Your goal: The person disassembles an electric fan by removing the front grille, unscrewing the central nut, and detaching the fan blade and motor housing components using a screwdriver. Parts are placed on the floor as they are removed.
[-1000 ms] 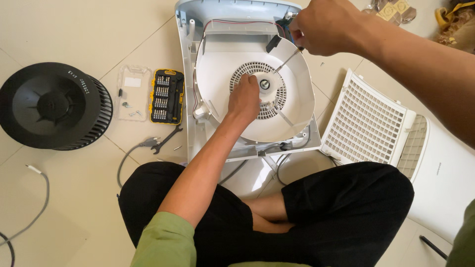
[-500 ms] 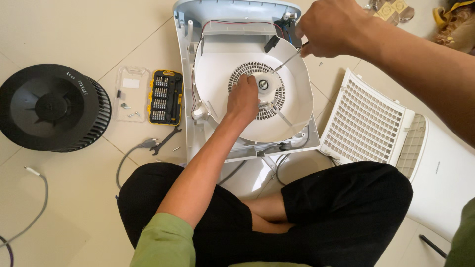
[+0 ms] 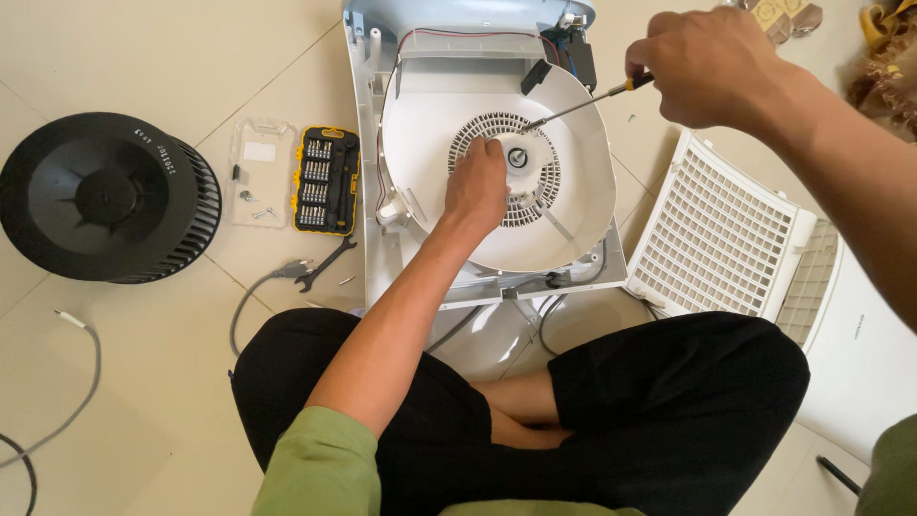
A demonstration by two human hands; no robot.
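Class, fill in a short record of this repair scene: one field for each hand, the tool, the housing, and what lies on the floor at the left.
Left hand: rests on the vented hub of the white fan housing
Right hand: grips a screwdriver, tip at the hub
Floor, left: black blower wheel, yellow bit case, wrench
Floor, right: white grille

Yellow-and-black rectangular bit case [image 3: 325, 181] open on floor left of white housing; clear plastic lid [image 3: 258, 172] beside it, small white label [image 3: 258, 151] inside.
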